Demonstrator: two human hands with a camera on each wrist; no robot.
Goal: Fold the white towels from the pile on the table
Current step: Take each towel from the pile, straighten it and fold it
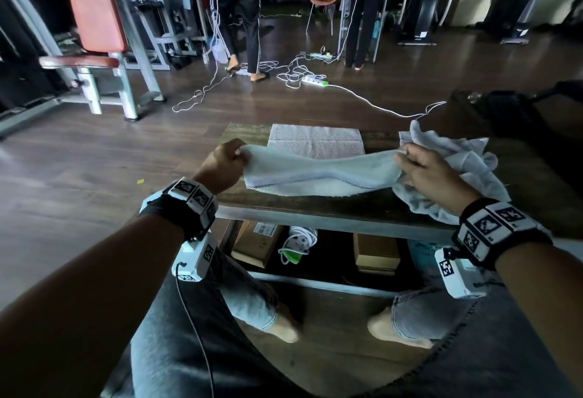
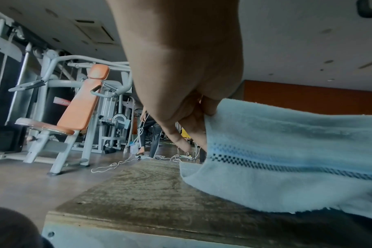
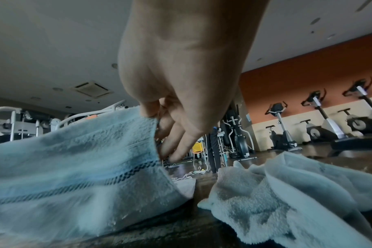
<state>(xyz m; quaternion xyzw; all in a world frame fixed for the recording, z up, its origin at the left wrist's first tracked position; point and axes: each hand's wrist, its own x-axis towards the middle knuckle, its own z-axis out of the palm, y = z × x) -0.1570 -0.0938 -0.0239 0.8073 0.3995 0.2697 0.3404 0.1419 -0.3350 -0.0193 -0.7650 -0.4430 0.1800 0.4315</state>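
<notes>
I am holding one white towel (image 1: 318,173) stretched out over the table (image 1: 315,205), with my left hand (image 1: 222,165) pinching one end and my right hand (image 1: 432,173) pinching the other. The pile (image 1: 467,170) sits just by my right hand, and a folded towel (image 1: 315,142) lies behind. I think I am in the middle of a fold, so next I should bring the two ends together and lay them down flat.

Your table (image 1: 315,205) is a low one, with a dark, worn wooden top and a pale metal frame edge along the near side. A folded towel (image 1: 315,142) lies flat at its far edge. A crumpled pile (image 1: 467,164) of white towels sits at the right end. The stretched towel (image 1: 318,173) sags across the middle, its lower hem resting on the wood near the front edge.
</notes>
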